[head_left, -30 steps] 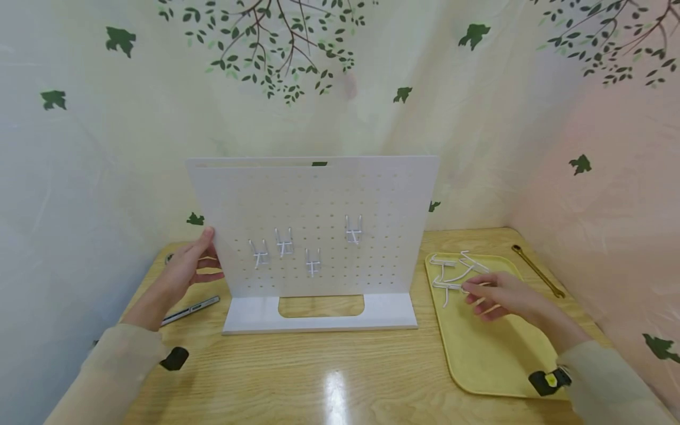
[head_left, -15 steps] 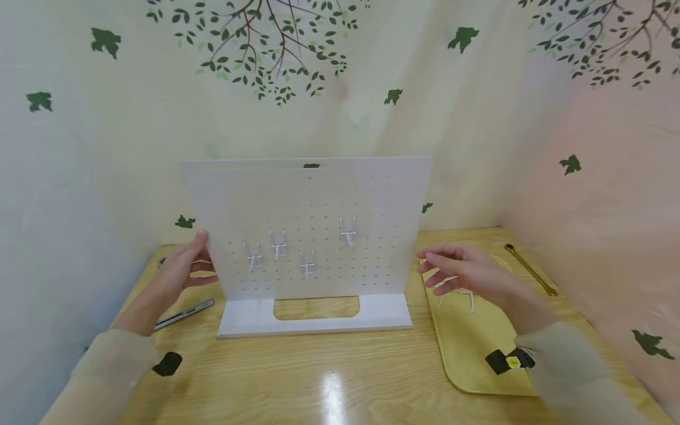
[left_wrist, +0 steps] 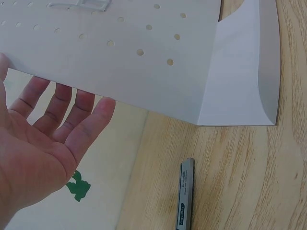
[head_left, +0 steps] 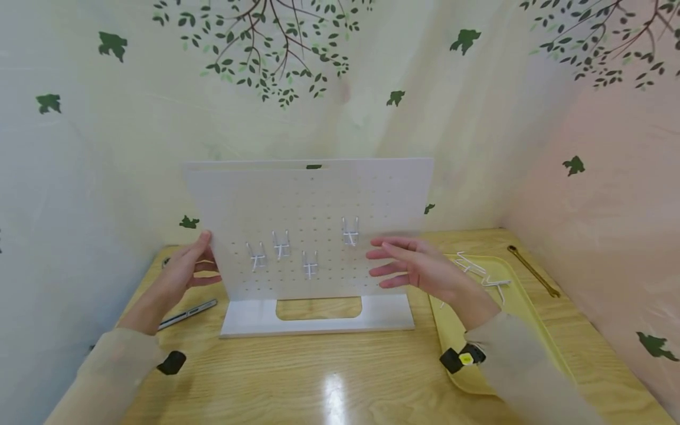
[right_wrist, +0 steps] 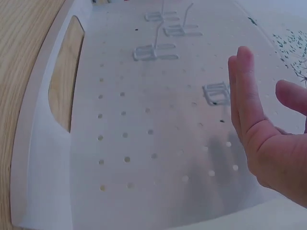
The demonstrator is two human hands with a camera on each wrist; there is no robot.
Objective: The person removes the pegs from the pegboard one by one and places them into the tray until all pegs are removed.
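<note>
A white pegboard stands on its white base, with several wire hooks fixed in its holes. My left hand holds the board's left edge; in the left wrist view its fingers pass behind that edge, and the thumb is mostly out of frame. My right hand is in front of the board's right part, below and right of the rightmost hook. Its fingers are extended, and nothing shows in it in the right wrist view.
A yellow tray with loose white wire hooks lies at the right, partly under my right forearm. Beyond it is a brass-coloured wrench. A grey utility knife lies left of the base. A leaf-patterned curtain hangs behind.
My right hand has moved left from above the tray's hooks to the front of the pegboard. My left hand stays at the board's left edge.
</note>
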